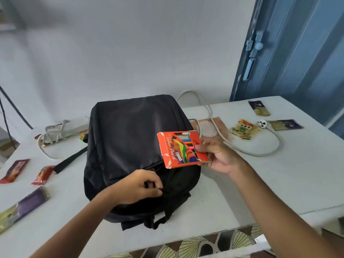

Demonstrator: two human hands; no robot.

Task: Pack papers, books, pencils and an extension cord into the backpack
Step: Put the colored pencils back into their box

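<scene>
A black backpack (130, 138) lies flat in the middle of the white table (279, 183). My left hand (137, 185) rests on its near part, with finger and thumb pinching something small at the zip line. My right hand (219, 159) holds an orange box of colour pencils (181, 148) just above the backpack's right edge, thumb on top. A white extension cord's socket block (61, 130) lies behind the bag at the left. Its cable (260, 154) loops across the right side to a white plug (262, 123).
Snack wrappers lie scattered: red ones (15, 169) and a purple one (28, 203) at the left, and several more (243, 130) at the right. A brown paper sheet (210, 127) sits under the cable. A blue door (290, 53) stands at the back right.
</scene>
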